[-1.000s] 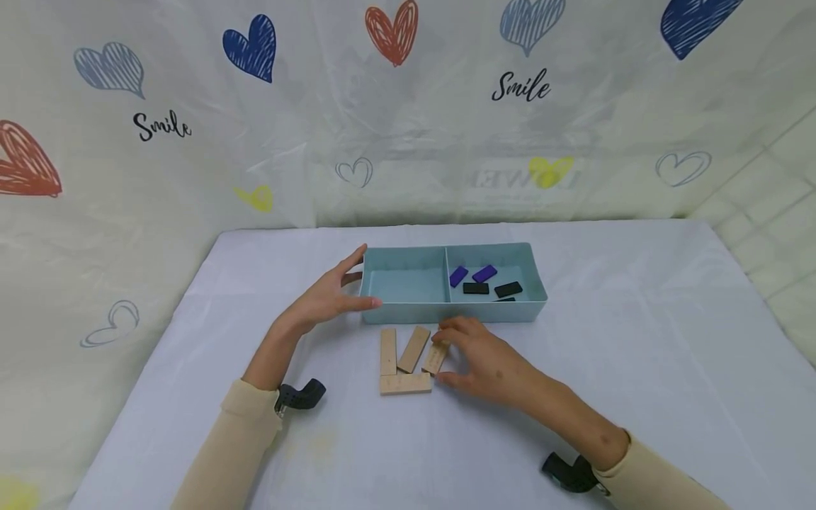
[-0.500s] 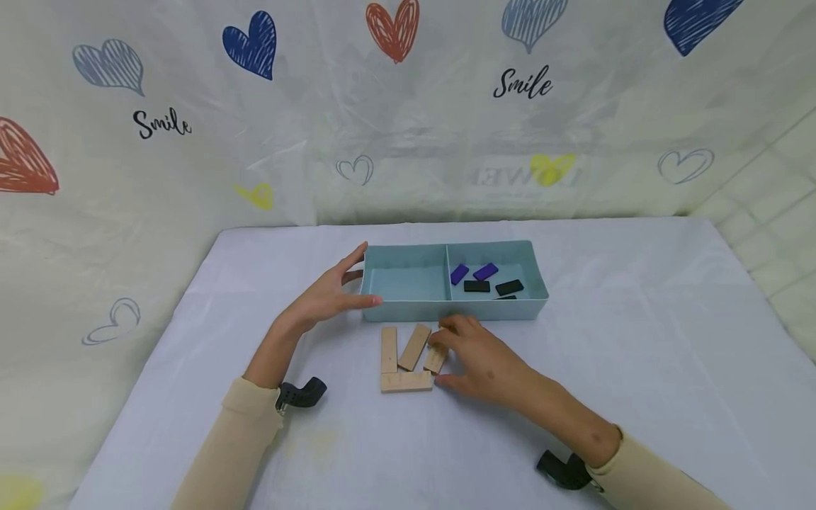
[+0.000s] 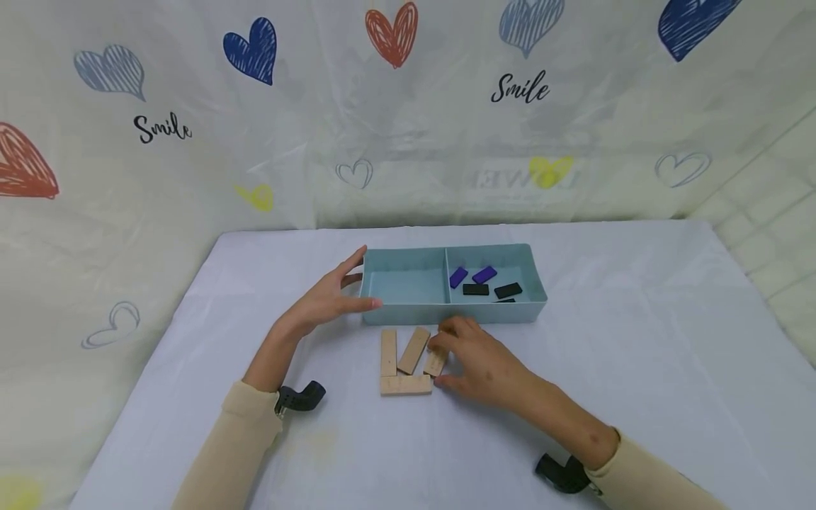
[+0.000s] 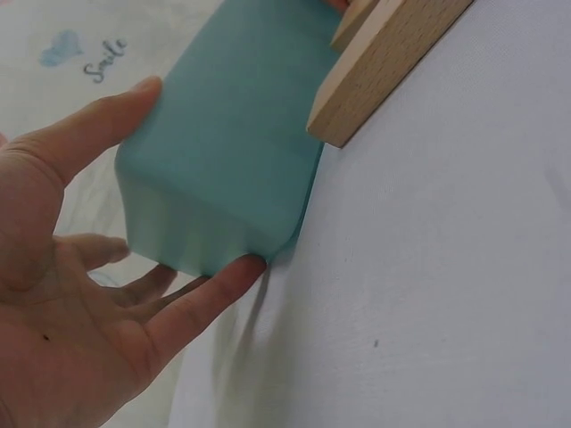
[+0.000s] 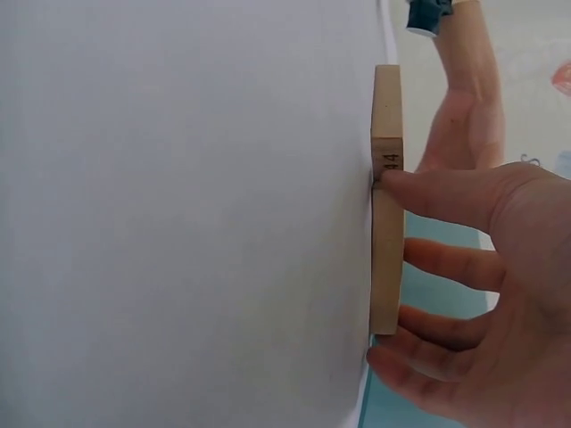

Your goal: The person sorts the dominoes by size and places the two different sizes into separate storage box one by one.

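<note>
My left hand (image 3: 321,297) holds the left end of a light blue two-compartment box (image 3: 408,314), thumb at the front rim and fingers along the end; the left wrist view shows fingertips touching its end wall (image 4: 192,223). Just in front of the box, my right hand (image 3: 487,365) grips the rightmost wooden block (image 3: 435,363) by its ends. In the right wrist view, the thumb sits at that block's (image 5: 386,259) near end, beside another block (image 5: 387,102) with printed marks. My fingers partly cover the gripped block in the head view.
An upright-pointing block (image 3: 388,353), a slanted block (image 3: 414,350) and a crosswise block (image 3: 406,385) lie on the white tablecloth (image 3: 395,453). Purple pieces (image 3: 484,275) and black pieces (image 3: 475,290) lie in the box's right compartment. A heart-printed sheet (image 3: 408,120) hangs behind the table.
My right hand and forearm have shifted very slightly, with the gripped block nearly in place. The left hand and the box stay where they were.
</note>
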`<state>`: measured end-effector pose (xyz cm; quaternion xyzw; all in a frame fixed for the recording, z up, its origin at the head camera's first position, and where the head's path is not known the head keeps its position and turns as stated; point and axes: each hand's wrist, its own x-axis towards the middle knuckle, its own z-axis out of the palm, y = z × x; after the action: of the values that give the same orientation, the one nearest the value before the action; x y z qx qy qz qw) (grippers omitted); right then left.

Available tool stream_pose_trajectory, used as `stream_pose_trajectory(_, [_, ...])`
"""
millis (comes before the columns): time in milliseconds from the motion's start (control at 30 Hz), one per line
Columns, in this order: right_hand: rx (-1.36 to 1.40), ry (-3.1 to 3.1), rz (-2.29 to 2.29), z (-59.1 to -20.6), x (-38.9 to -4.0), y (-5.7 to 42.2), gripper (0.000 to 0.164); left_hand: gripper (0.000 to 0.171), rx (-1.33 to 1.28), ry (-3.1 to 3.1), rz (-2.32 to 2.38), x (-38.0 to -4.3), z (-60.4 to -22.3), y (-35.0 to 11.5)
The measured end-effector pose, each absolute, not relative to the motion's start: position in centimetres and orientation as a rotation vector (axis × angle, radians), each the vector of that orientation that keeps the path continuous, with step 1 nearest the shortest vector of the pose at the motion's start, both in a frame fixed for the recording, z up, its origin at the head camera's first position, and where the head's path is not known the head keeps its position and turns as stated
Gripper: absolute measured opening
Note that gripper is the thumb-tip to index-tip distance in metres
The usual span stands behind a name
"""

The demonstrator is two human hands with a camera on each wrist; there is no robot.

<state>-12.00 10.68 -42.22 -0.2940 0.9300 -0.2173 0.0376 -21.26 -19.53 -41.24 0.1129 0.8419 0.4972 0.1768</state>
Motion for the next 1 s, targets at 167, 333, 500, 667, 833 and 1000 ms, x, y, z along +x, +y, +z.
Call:
stream_pose_trajectory(167, [-0.868,2.854,-0.675,-42.2,-11.8,10.7,0.048,0.109,0.321,2.379,1.408,-21.1,-41.5,-19.6])
stream_pose_trajectory(333, [-0.858,2.859,-0.716,-42.0,-11.7,10.7,0.048,0.109,0.313,2.382,1.412,-21.2,-41.7,-19.6])
stream_pose_trajectory(500, [-0.891,2.885,-0.732,-41.6,-11.8,10.8,0.049,0.110,0.306,2.383,1.416,-21.2,-41.7,-19.5])
stream_pose_trajectory(667, [-0.929,2.916,-0.753,-41.5,-11.7,10.8,0.049,0.110,0.309,2.384,1.417,-21.2,-41.6,-19.5])
stream_pose_trajectory(833, [-0.942,2.923,-0.769,-41.2,-11.7,10.7,0.051,0.110,0.323,2.386,1.422,-21.2,-41.6,-19.6])
stream_pose_trajectory(1000, [-0.947,2.934,-0.791,-41.0,-11.7,10.7,0.053,0.111,0.326,2.390,1.420,-21.2,-41.5,-19.6])
